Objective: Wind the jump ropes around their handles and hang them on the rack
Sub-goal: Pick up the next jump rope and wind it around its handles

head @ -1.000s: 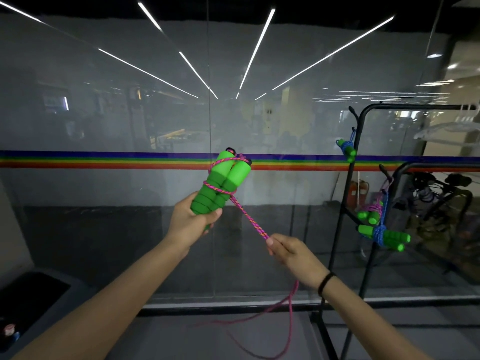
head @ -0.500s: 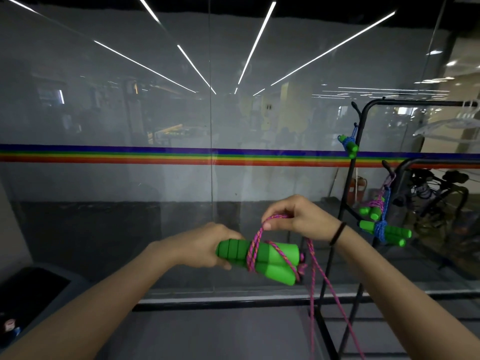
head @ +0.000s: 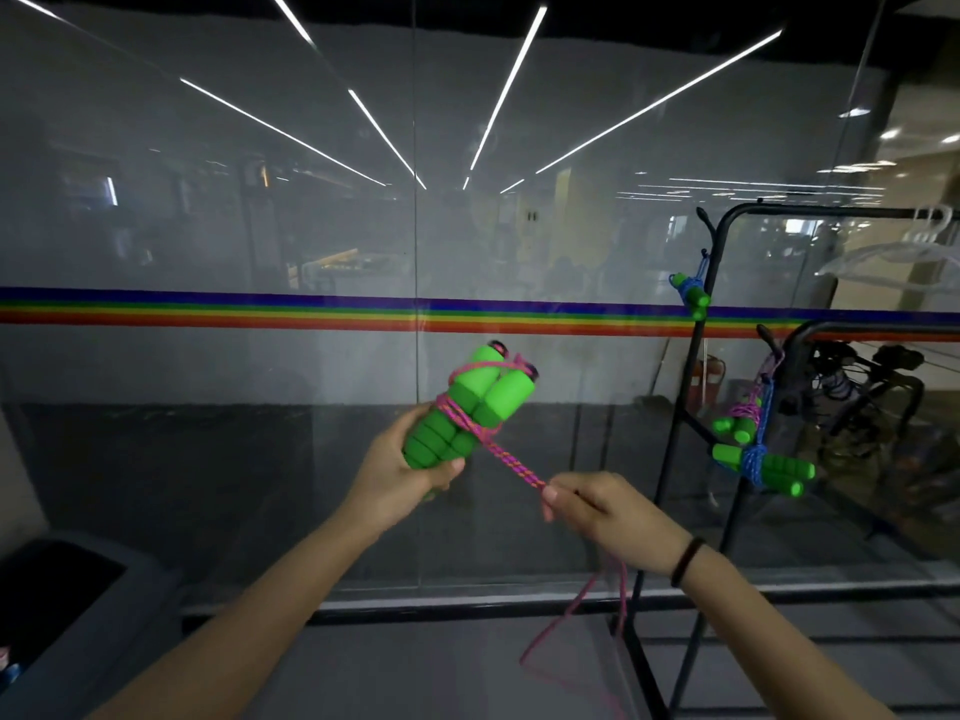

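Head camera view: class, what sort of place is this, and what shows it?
Probably a gym or sports storeroom: wound jump ropes hang on a black rack, and what look like exercise bikes stand behind the glass wall.

We only see our two arms here, both forearms (head: 249, 605) bare right down to the frame edge. Our left hand (head: 400, 475) and our right hand (head: 597, 504) are bare too, thumbnails short and plain. The one thing we're wearing is a thin black band (head: 685, 561) round the right wrist, kinda like a hair tie.
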`<move>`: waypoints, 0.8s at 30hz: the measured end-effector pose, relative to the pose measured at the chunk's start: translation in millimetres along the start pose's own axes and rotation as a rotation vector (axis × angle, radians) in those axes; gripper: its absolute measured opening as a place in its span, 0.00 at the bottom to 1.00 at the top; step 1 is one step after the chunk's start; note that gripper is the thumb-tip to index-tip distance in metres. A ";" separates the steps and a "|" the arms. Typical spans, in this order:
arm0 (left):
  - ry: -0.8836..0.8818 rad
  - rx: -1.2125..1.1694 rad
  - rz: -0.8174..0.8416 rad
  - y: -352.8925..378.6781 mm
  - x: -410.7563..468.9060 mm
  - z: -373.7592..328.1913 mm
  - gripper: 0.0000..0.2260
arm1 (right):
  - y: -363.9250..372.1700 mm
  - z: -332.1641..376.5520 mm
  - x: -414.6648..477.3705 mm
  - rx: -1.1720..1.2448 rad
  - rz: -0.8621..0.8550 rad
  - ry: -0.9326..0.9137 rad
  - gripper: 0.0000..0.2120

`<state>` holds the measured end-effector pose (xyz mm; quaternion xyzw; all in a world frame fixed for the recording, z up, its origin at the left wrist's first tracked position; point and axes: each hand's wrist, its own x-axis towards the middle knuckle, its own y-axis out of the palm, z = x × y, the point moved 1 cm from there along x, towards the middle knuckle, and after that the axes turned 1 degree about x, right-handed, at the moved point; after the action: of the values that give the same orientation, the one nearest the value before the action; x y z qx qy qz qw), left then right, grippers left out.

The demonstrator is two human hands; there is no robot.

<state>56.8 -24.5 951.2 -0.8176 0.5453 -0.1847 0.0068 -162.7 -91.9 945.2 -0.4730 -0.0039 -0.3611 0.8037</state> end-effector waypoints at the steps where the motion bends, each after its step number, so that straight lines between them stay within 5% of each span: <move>1: 0.067 0.213 -0.019 1.3 -0.1 3.9 0.24 | -3.6 4.0 0.4 -0.141 0.033 -0.046 0.11; 6: 0.137 0.922 0.208 8.8 -13.7 -2.3 0.20 | -28.4 26.5 8.1 -0.512 0.113 -0.140 0.09; 10: 0.257 1.154 0.543 16.6 -21.0 -19.0 0.11 | -34.6 33.2 22.5 -0.387 0.137 -0.139 0.09; 14: 0.294 0.807 0.779 4.5 -12.9 -23.6 0.09 | -38.0 15.6 34.7 0.189 0.111 -0.091 0.03; 18: 0.300 0.357 0.634 2.5 -12.4 -28.6 0.11 | -8.8 -10.5 31.4 0.807 0.073 -0.099 0.10; 20: 0.269 0.170 0.504 6.0 -13.2 -28.9 0.11 | 4.6 -6.5 32.2 0.720 -0.127 -0.121 0.06; 24: 0.001 -0.154 0.196 12.3 -11.7 -26.2 0.10 | 24.7 -0.2 33.3 0.603 -0.146 0.102 0.17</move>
<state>33.8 -14.0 969.5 -0.7585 0.6351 -0.1410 -0.0381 -123.7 -104.1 938.1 -0.1930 -0.1042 -0.4237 0.8789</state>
